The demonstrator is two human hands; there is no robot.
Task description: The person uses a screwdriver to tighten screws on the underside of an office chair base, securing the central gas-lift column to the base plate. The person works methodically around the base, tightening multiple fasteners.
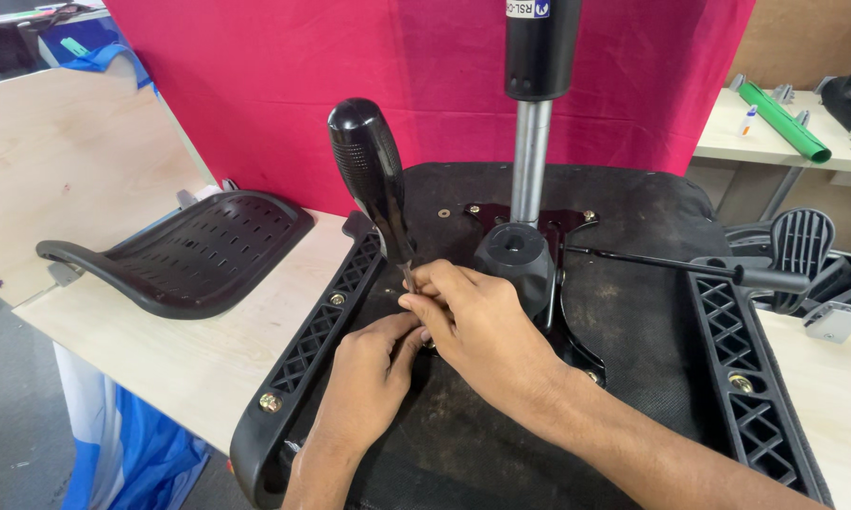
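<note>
Black-handled screwdriver (373, 175) stands upright on the seat underside (633, 312), shaft pinched by right hand (477, 316) and left hand (373, 364).

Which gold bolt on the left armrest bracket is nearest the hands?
The upper gold bolt, level with the left hand. The lower bolt sits near the bracket's front end, farther from the fingers.

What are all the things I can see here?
Screwdriver: one, black handle, upright by the fingertips.
Chair seat: one, black, upside down on the table.
Gas lift column: one, silver and black, standing at seat centre.
Arm brackets: two, black, bolted along seat sides.
Lever: one, black, pointing right.
Backrest shell: one, black, left on table.
Table: one, pale wood.
Cloth: one, red, behind.
Roll: one, green, back right.
Left hand: at screwdriver tip.
Right hand: pinching screwdriver shaft.
</note>
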